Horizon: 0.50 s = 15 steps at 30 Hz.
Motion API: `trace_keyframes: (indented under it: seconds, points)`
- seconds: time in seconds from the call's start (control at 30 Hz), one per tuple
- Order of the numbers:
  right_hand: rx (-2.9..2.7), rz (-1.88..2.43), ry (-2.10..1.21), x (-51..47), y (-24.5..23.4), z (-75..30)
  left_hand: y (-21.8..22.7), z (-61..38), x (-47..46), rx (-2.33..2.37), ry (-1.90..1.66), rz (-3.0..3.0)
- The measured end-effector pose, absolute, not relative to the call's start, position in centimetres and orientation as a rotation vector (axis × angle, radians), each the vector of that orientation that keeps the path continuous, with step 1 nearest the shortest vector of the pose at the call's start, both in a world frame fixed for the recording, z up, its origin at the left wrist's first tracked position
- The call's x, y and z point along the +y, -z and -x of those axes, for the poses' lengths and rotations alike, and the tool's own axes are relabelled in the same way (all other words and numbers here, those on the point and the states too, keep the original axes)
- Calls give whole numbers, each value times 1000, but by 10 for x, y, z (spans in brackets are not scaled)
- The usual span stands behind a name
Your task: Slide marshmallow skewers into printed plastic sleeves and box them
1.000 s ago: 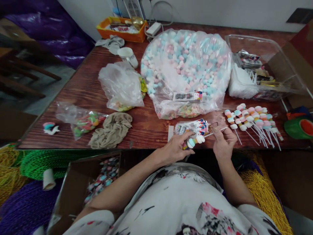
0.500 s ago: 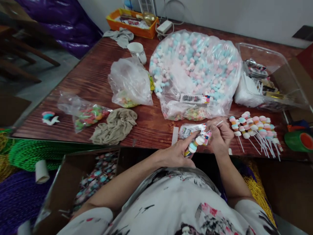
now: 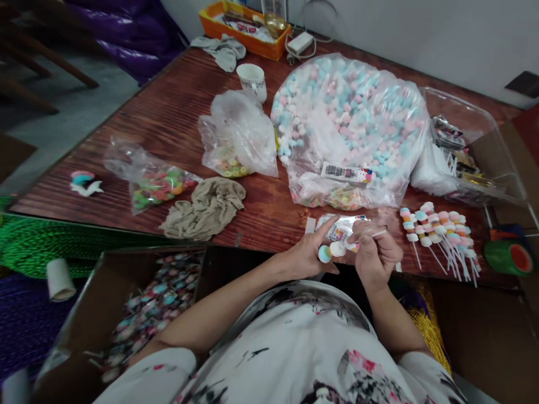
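Note:
A marshmallow skewer with blue, orange and white pieces lies in front of me near the table's front edge. My right hand pinches its white stick, whose tip shows past my fingers. My left hand is beside the marshmallow end, index finger stretched out and thumb apart, not visibly closed on the pieces. Just beyond both hands lie printed clear wrappers, partly covered by my fingers. To the right of my right hand rests a group of finished marshmallow skewers.
A large bag of pastel marshmallows stands behind my hands. Left of it are bags of gummy candy, a crumpled cloth and a white mug. A clear bin is at right. Below the table's edge, a box holds wrapped pieces.
The skewer has turned flatter and its blue end piece now shows free of my left fingers, which have opened. The camera view has shifted slightly.

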State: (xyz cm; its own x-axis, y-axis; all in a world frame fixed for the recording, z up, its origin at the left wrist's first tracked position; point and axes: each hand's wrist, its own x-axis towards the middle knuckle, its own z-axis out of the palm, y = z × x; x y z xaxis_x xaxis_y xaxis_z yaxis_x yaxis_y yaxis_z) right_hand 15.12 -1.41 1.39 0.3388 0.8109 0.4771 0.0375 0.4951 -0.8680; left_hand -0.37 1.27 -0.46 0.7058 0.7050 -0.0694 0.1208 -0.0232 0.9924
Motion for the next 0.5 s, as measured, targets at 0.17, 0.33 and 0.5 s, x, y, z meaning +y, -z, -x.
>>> trace_keyframes:
  seconds: [0.17,0.33,0.5]
  points:
    - [-1092,1059,-726,-4,-10,-156,-1,1,11,709,-645,-1577]
    - [-1345,1036,-985,-4,-14,-164,2,5,10,735,-550,-1560]
    - [-1356,1047,-1197,-8,-7,-161,4,6,13,698,-615,-1536]
